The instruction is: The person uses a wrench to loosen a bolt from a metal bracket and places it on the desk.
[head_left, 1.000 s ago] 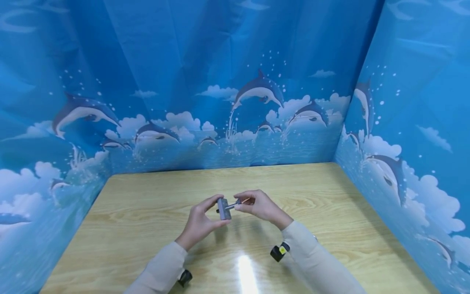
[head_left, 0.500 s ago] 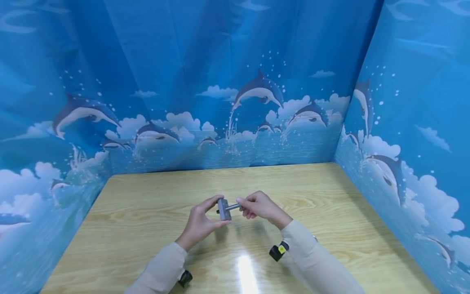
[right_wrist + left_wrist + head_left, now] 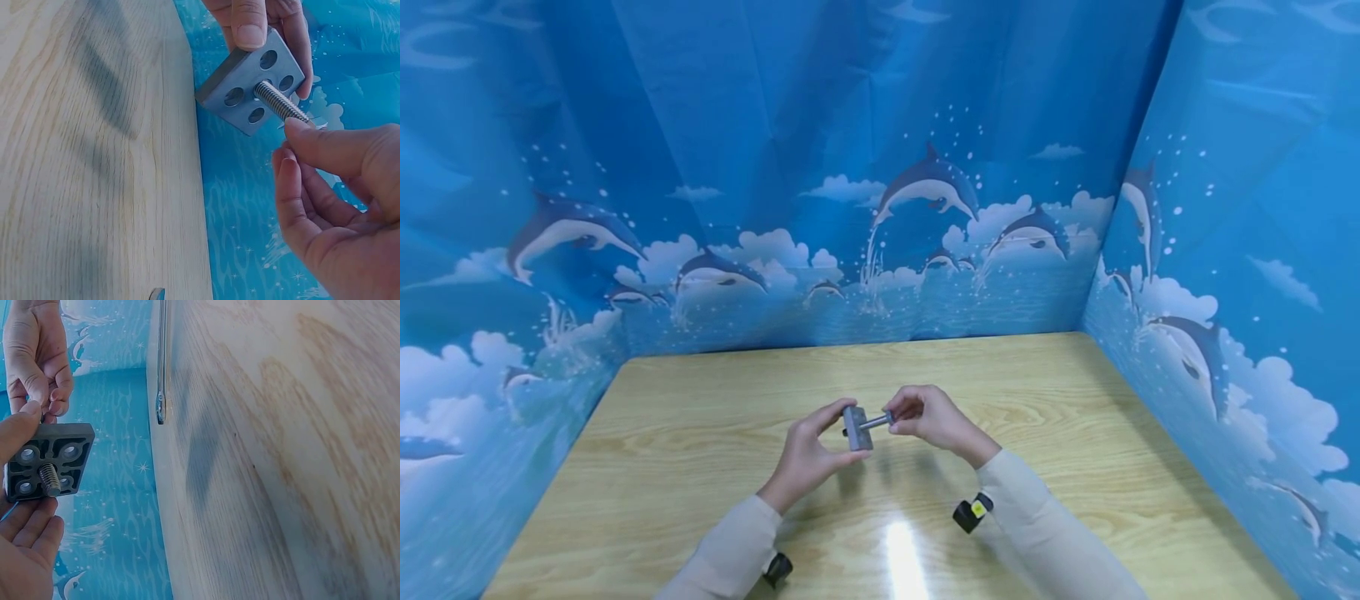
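My left hand (image 3: 803, 458) grips a grey square plate (image 3: 858, 428) by opposite edges, between thumb and fingers, above the table. Round holes (image 3: 268, 60) lie near the plate's corners, and its other face, in the left wrist view, is ribbed. A threaded bolt (image 3: 282, 103) runs through the plate's centre; its threaded end (image 3: 50, 480) sticks out of the ribbed face. At the bolt's head end, my right hand (image 3: 936, 421) pinches with thumb and fingertips, partly hiding the head.
A wood-grain table (image 3: 700, 417) lies beneath both hands. Blue dolphin-print sheeting (image 3: 775, 167) stands behind it and at both sides. On the tabletop lies a long shiny metal tool with a rounded end, like a wrench (image 3: 160, 403); my right sleeve (image 3: 1045, 525) mostly hides it from the head view.
My right hand's fingers have shifted round the bolt's head, curling under and then spreading again. The left hand and the plate have stayed almost still.
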Demonstrator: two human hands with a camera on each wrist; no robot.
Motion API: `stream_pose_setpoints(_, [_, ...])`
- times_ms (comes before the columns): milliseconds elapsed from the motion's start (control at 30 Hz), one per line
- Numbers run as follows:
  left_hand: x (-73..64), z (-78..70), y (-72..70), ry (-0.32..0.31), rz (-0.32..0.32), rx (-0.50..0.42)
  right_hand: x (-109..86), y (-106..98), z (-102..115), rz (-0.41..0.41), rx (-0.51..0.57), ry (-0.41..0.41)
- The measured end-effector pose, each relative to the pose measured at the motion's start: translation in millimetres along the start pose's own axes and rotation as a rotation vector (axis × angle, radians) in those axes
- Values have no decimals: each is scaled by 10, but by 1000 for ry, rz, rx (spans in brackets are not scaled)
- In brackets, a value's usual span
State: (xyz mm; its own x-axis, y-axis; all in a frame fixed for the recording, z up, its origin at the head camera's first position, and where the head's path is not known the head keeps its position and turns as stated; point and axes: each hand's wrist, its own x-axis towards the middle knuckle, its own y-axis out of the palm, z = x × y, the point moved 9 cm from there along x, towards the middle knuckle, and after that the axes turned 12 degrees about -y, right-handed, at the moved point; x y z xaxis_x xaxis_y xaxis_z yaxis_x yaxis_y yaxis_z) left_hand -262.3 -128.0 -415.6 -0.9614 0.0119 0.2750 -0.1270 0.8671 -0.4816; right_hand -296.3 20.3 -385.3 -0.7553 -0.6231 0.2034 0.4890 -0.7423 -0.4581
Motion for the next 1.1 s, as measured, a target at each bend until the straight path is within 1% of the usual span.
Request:
stream_pose_setpoints(67, [1, -5, 2, 1, 0, 0, 6, -2, -18, -5, 13, -15])
stream_pose_setpoints(133, [0, -7, 1, 0, 1, 1, 20, 4, -93, -6, 19, -23])
stream_pose_setpoints(233, [-2, -6, -3, -4, 0, 4, 36, 25, -219, 13, -2, -13])
stream_pose_setpoints(300, [-2, -2, -6, -7, -3, 6, 41, 44, -321, 38, -31, 23])
stream_pose_setpoints(400, [-1, -4, -9, -2, -6, 4, 28, 70, -400, 66, -27, 89])
stream_pose_setpoints(533, [3, -6, -7, 1, -4, -5, 0, 93, -474, 52, 58, 191])
stream_pose_setpoints(633, [7, -2, -6, -9, -3, -1, -15, 96, -512, 22, 96, 245])
stream_pose_setpoints(733, [10, 0, -4, -16, -2, 9, -22, 85, -521, -3, 96, 268])
stream_pose_setpoints(833, [7, -4, -5, -15, -2, 8, -25, 84, -513, -7, 99, 275])
stream_pose_setpoints(1100, [3, 9, 5, -21, 8, 16, -8, 87, -481, 17, 86, 278])
